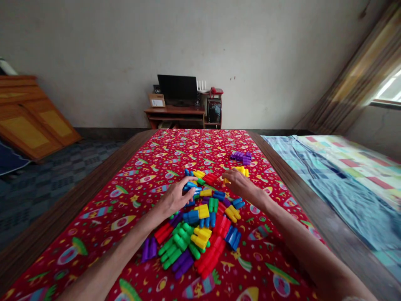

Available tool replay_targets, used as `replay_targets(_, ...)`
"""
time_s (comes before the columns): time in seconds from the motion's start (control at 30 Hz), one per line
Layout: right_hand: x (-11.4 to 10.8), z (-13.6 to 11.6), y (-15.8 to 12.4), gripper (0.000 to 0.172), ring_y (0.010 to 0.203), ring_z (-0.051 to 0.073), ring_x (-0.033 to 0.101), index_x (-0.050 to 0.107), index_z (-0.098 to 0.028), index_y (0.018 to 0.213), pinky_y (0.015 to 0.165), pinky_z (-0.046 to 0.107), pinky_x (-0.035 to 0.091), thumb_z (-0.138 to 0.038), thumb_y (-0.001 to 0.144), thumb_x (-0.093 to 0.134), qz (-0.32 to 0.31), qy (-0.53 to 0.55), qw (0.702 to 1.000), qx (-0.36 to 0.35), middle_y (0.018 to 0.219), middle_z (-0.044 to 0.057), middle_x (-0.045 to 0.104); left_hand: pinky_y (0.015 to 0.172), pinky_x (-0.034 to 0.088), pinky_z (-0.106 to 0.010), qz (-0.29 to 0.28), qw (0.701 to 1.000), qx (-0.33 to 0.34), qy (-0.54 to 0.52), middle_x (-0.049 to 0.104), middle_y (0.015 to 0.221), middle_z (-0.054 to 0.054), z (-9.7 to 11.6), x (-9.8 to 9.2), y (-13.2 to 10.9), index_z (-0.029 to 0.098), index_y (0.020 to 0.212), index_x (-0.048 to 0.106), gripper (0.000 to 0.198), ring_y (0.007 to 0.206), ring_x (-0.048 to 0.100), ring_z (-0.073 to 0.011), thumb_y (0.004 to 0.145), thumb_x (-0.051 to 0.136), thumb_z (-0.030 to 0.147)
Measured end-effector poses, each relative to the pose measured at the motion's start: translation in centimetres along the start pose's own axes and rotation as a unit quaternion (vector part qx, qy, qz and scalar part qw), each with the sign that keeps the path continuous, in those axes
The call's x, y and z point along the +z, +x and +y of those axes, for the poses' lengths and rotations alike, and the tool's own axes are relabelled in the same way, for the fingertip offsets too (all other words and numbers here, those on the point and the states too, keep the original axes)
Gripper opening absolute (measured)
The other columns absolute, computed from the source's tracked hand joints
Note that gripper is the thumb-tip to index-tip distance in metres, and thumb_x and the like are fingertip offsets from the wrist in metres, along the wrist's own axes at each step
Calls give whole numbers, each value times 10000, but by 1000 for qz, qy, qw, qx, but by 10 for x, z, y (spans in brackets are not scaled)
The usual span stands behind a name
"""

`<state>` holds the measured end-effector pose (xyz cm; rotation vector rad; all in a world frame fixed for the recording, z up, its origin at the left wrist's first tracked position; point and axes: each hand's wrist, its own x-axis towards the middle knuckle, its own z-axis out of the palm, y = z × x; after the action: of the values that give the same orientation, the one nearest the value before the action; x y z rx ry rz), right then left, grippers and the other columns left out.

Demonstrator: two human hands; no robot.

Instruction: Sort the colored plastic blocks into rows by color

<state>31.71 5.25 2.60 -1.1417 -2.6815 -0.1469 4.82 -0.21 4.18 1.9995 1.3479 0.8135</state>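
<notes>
Going left to right over the red patterned cloth (125, 205), we first get a purple block (149, 249) at the near-left edge of the pile (184, 238), just beside our left forearm (134, 234). Then comes our left hand (173, 198), angled in w/ thumb and fingers parted around a blue block (192, 187) — we can't tell if they press on it or only frame it. That's the relation that counts: the blue block lies to the right of the palm, in the gap btwn thumb and fingers, its long axis approx. sideways and dipping a bit at the right end, so it runs more or less in line w/ the fingers, not across them. Left hand is clearly the nearer one. Next, btwn our hands, a yellow block (206, 192) also lies about sideways, w/ a red block (210, 179) just beyond. Then our right hand (239, 184), palm down, fingers curled inward; a yellow piece (226, 181) shows at the fingertips, but we can't tell if it's gripped or how its long axis lies, b/c the hand hides most of it. Past the knuckles sits a yellow cluster (243, 170), and purple pcs (241, 157) lie farther off — apart from the pile.
</notes>
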Motion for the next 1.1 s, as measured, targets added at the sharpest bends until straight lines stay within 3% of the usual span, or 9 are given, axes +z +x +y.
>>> replay_targets(0.3, -8, 42, -23, 232, 1112, 269, 565, 655, -182, 1064, 910, 412, 489, -104, 848, 624, 34, -33, 998, 31, 1191, 143, 626, 497, 495, -248, -9, 1000, 10, 2, 655, 582, 7, -5, 1, 1, 132, 1216, 556, 497, 496, 636, -171, 880, 445, 481)
replay_targets(0.43, -14, 40, -21, 239, 1105, 270, 584, 663, -191, 1071, 890, 400, 489, -124, 842, 649, 40, -16, 999, 29, 1192, 134, 640, 496, 496, -256, -13, 1000, 0, -6, 653, 582, 1, -1, 2, 0, 120, 1213, 560, 522, 494, 632, -179, 867, 453, 497)
replay_targets(0.6, -35, 22, -14, 136, 952, 215, 627, 673, -156, 949, 806, 307, 461, -154, 928, 538, 59, 14, 998, 6, 990, 119, 687, 517, 502, -268, -20, 1000, -17, -13, 653, 581, -3, 5, -1, 1, 112, 1225, 551, 547, 517, 638, -191, 845, 459, 496)
replay_targets(0.73, -40, -6, 9, 242, 750, 166, 624, 665, -132, 879, 662, 256, 402, -145, 969, 441, 26, 27, 999, 22, 821, 95, 678, 552, 485, -270, 65, 996, -12, 55, 651, 622, 1, -4, -13, 4, 154, 1173, 594, 474, 581, 647, -198, 826, 474, 454)
replay_targets(0.83, -31, -27, 42, 212, 778, 168, 636, 674, -129, 950, 656, 250, 397, -162, 965, 466, -9, 35, 999, 32, 878, 106, 699, 574, 478, -271, 131, 985, -23, 114, 652, 657, -1, -17, -19, 7, 188, 1090, 634, 383, 597, 646, -193, 821, 469, 405)
replay_targets(0.97, -11, -43, 88, 204, 896, 166, 639, 656, -122, 1099, 728, 237, 425, -166, 937, 543, -40, 76, 996, -26, 1022, 122, 710, 659, 521, -310, 146, 978, -29, 147, 710, 788, -50, -34, -18, 11, 200, 966, 659, 301, 694, 681, -218, 818, 466, 377)
replay_targets(1.1, 1, -50, 109, 206, 777, 152, 624, 695, -80, 987, 687, 242, 422, -79, 910, 504, -85, 55, 994, -41, 911, 124, 719, 824, 544, -360, 153, 973, 19, 170, 718, 945, -96, -45, -15, 13, 194, 920, 656, 278, 879, 693, -246, 822, 461, 366)
